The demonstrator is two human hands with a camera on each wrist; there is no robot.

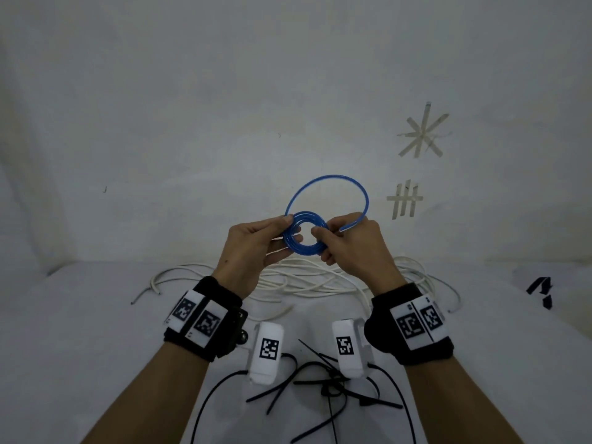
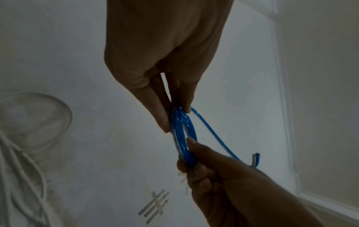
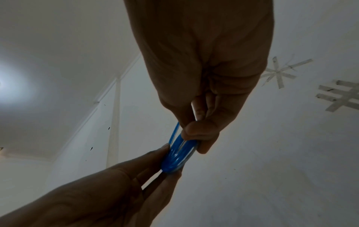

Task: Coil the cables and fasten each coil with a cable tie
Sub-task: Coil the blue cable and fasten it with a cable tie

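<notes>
In the head view both hands are raised above the white bench (image 1: 80,331) with a blue cable (image 1: 305,233) between them, wound into a small tight coil. The left hand (image 1: 248,248) pinches the coil's left edge between thumb and fingers, and the right hand (image 1: 355,246) pinches its right edge, so each grip is holding the cable. One loose turn rises from the coil in a larger arc and comes back down into the right hand. Below the hands a tangle of white cable (image 1: 320,280) lies spread on the bench, and nearer the person lie black ties (image 1: 323,376), scattered and crossing one another. Tape marks (image 1: 423,131) are stuck on the wall to the right. In the left wrist view the left hand (image 2: 165,53) has thumb and fingertips closed on the top of the coil (image 2: 181,133), seen edge-on, while the right hand (image 2: 223,176) holds its lower part; a short blue end sticks up beside that hand, probably the cable's tip. In the right wrist view the right hand (image 3: 204,69) pinches the upper end of the coil (image 3: 177,155) and the left hand (image 3: 116,192) clamps its lower end between straight fingers.
</notes>
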